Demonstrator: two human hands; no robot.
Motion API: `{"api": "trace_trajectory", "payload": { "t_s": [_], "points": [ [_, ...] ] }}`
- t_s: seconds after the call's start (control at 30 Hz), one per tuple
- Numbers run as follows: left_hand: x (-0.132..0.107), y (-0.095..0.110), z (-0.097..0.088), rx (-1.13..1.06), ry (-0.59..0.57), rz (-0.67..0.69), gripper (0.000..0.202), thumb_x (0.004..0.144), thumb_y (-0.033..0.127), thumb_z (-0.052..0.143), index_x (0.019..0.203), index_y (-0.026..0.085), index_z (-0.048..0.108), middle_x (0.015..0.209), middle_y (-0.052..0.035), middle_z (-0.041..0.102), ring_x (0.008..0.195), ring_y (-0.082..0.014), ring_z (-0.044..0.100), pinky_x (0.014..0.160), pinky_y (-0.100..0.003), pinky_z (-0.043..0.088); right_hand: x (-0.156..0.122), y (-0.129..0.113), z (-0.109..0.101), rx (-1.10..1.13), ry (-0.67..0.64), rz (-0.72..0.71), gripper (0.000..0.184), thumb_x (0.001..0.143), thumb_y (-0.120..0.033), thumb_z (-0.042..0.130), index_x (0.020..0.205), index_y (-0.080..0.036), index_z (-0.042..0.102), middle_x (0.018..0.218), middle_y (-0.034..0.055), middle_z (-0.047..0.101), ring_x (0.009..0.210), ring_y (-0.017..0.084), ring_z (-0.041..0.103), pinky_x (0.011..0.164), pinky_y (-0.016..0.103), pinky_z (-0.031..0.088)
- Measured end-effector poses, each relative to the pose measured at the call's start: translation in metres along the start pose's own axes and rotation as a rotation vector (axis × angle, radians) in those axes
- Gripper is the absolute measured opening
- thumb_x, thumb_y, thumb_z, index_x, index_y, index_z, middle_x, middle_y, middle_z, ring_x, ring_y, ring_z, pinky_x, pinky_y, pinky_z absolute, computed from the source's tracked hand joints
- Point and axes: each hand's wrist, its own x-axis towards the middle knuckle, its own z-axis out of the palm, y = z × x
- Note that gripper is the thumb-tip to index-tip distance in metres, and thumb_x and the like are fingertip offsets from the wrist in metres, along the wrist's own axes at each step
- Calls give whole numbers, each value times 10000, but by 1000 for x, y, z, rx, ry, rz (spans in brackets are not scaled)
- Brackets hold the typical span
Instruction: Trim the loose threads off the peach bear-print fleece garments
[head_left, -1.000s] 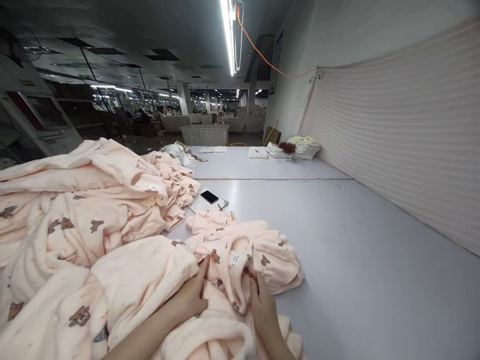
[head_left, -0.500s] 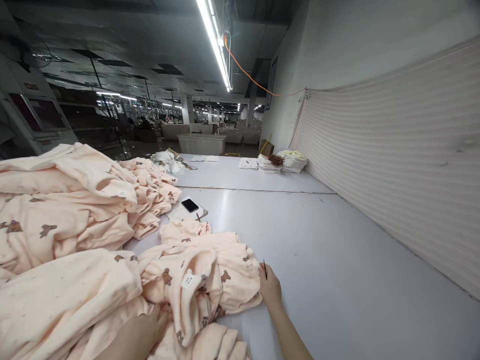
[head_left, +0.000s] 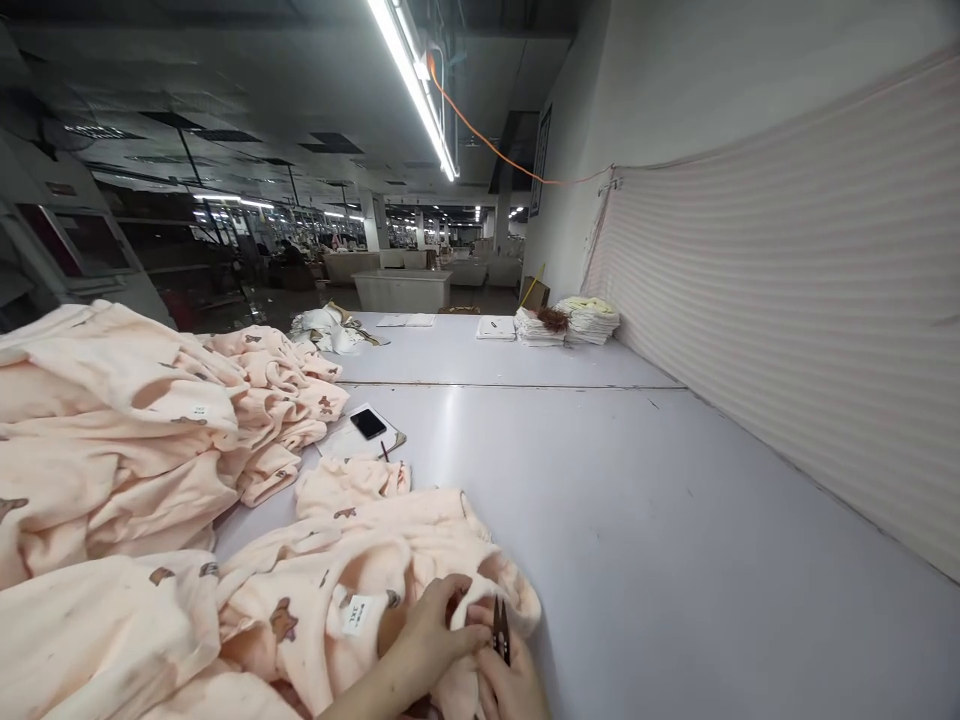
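Note:
A pink fleece garment (head_left: 352,560) with brown bear prints and a white size label (head_left: 357,614) lies crumpled at the near edge of the table. My left hand (head_left: 433,632) pinches a fold of it beside the label. My right hand (head_left: 511,680) is closed around small dark thread snips (head_left: 500,628), whose blades point up right next to my left fingers.
A big heap of the same pink garments (head_left: 127,440) fills the left side. A black phone (head_left: 368,423) rests on a notebook behind the garment. Folded white stacks (head_left: 577,320) sit far back on the grey table (head_left: 637,500). A striped cloth wall (head_left: 810,300) runs along the right.
My right hand came back from the garment's right edge toward me, and my left hand came up to grip the fabric. Both hands now meet at the fold, and the view shifted slightly right.

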Motion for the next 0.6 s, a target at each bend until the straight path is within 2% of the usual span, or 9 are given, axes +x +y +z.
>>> {"api": "trace_trajectory", "payload": {
  "t_s": [0.1,0.17,0.2,0.27,0.33,0.43,0.53,0.6],
  "points": [
    [-6,-9,-12,-128,-34,-21,357,691,255,592,1032,158,627,1005,-76,685,980,-260,592,876,-355,435,-1,-2,-5,-109,20,-26,276,720,-457,659,864,-222,673,720,48,726,712,253,709,632,326,569],
    [-11,-10,-20,-246,-54,-70,330,710,254,558,1019,166,634,991,-56,695,958,-239,603,881,-344,436,4,-7,-11,-181,40,-49,243,713,-405,660,883,-231,659,880,61,741,863,263,699,765,338,553],
    [-13,-9,-23,-315,-74,-110,316,717,257,539,1005,167,634,925,-43,704,904,-230,621,849,-343,453,6,-10,-13,-214,51,-63,258,713,-387,657,919,-232,652,949,70,736,914,267,688,802,341,544],
    [-17,-6,-27,-460,-114,-210,288,724,261,498,965,171,626,735,-15,691,757,-215,640,739,-337,484,11,-17,-16,-269,63,-96,306,721,-354,652,1002,-234,636,1046,78,717,993,265,664,841,333,533],
    [-21,-1,-30,-596,-129,-303,281,718,254,466,951,182,606,646,-1,664,687,-203,642,680,-326,488,13,-24,-17,-310,41,-137,315,726,-327,653,1028,-238,641,1058,68,714,1005,251,660,841,311,537],
    [-25,5,-32,-766,-152,-381,297,686,239,465,950,184,588,659,-14,673,687,-203,654,676,-319,490,10,-32,-17,-348,-17,-199,277,731,-298,662,1002,-245,684,1082,60,710,1042,250,643,892,317,521],
    [-27,7,-33,-899,-192,-402,344,658,227,486,980,163,585,719,-43,702,745,-230,676,691,-328,494,3,-36,-15,-457,-55,-255,248,768,-289,639,1000,-246,714,1127,72,698,1084,269,623,956,373,488],
    [-28,5,-33,-967,-212,-401,387,647,202,499,1022,150,578,759,-55,716,778,-237,683,708,-329,492,-1,-38,-13,-566,-67,-278,248,808,-299,604,1021,-244,718,1121,77,702,1066,275,635,943,396,499]
  ]
}}
